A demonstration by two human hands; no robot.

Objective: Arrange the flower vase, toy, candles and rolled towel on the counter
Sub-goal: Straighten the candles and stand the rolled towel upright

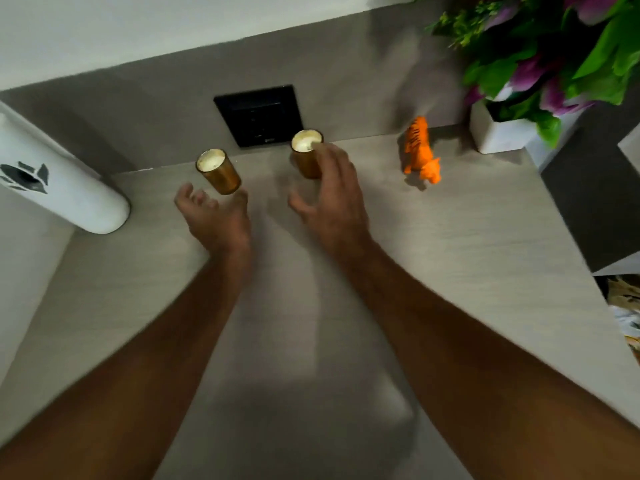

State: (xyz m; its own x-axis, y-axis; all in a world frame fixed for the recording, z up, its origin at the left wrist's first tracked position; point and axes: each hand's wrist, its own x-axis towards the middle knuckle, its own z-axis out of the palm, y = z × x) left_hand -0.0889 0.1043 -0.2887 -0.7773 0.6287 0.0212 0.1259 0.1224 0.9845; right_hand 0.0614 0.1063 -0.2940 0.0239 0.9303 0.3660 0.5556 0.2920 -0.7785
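Note:
Two candles in gold-brown glass cups stand near the back of the grey counter (450, 265): the left candle (218, 171) and the right candle (304, 152). My left hand (216, 216) hovers just in front of the left candle, fingers spread, holding nothing. My right hand (332, 199) is open beside and just in front of the right candle, fingertips close to its rim; contact is unclear. An orange toy tiger (420, 152) stands to the right. A white square vase (502, 131) with green and purple flowers sits at the back right corner. No rolled towel is visible.
A white cylindrical dispenser (65, 181) with a black logo hangs on the left wall. A black socket plate (259, 116) sits on the backsplash behind the candles. The counter's right edge drops off beside a dark surface (595, 202).

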